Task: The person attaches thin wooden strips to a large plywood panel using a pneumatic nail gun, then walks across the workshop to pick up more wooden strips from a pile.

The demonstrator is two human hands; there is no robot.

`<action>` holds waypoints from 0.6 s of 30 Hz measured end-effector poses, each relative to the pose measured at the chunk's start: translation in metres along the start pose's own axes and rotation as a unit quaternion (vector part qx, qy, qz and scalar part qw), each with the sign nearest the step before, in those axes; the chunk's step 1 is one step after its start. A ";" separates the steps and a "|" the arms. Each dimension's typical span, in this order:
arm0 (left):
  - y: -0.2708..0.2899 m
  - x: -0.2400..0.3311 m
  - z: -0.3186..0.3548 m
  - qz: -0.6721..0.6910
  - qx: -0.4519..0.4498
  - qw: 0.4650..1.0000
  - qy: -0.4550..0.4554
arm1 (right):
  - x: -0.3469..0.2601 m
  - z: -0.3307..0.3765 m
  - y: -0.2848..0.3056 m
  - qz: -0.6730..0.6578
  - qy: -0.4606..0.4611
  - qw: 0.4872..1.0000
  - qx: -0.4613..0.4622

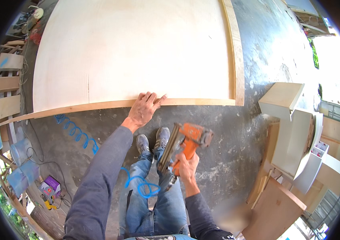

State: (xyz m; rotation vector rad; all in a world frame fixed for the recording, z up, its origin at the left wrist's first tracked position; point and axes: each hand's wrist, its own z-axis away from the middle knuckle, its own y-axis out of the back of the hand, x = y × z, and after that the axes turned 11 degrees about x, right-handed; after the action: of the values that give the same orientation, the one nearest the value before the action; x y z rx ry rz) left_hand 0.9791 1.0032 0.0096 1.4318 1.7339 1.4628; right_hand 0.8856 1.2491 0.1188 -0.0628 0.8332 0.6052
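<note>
A large pale panel lies ahead of me, with a wooden strip along its near edge and another strip down its right side. My left hand is closed over the near strip, right of its middle, its fingertips reaching onto the panel. In my right hand is an orange nail gun, my fingers wrapped round its handle. The gun is held in front of my legs, apart from the strip, its long dark magazine slanting down. A coiled blue air hose hangs beside the gun.
More blue hose runs under the strip at left. A power tool and a purple box sit on the floor at lower left, among cables. Wooden boxes and boards are stacked at right; wooden pieces line the left.
</note>
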 end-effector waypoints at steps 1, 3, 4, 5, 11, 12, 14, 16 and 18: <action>0.006 -0.006 0.004 -0.007 -0.004 1.000 0.004 | 0.010 0.005 0.005 -0.008 -0.012 1.000 0.002; 0.026 -0.028 0.020 -0.021 -0.016 1.000 0.013 | 0.025 0.010 0.010 -0.013 -0.030 0.999 -0.001; 0.039 -0.042 0.033 -0.026 -0.008 0.999 0.021 | 0.031 0.013 0.010 -0.010 -0.038 0.999 -0.009; 0.050 -0.054 0.046 -0.035 -0.009 0.999 0.027 | 0.037 0.015 0.012 -0.004 -0.046 0.999 -0.012; 0.104 -0.130 0.121 -0.091 -0.002 0.995 0.048 | 0.044 0.020 0.000 0.015 -0.032 0.999 -0.002; 0.112 -0.141 0.132 -0.096 0.002 0.994 0.054 | 0.043 0.020 -0.009 0.011 -0.025 1.000 0.003; 0.111 -0.151 0.146 -0.117 0.018 0.992 0.049 | 0.039 0.021 -0.024 0.004 -0.011 1.000 0.026; 0.108 -0.152 0.149 -0.120 0.017 0.991 0.048 | 0.038 0.023 -0.045 -0.017 0.005 0.999 0.038; 0.103 -0.151 0.150 -0.109 0.026 0.993 0.042 | 0.036 0.030 -0.065 -0.037 0.013 0.998 0.055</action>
State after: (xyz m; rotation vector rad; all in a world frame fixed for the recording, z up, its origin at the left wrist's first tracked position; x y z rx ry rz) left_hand 1.2005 0.9217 0.0125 1.1789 1.9258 1.3867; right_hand 0.9588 1.2205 0.1019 -0.0024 0.8849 0.4886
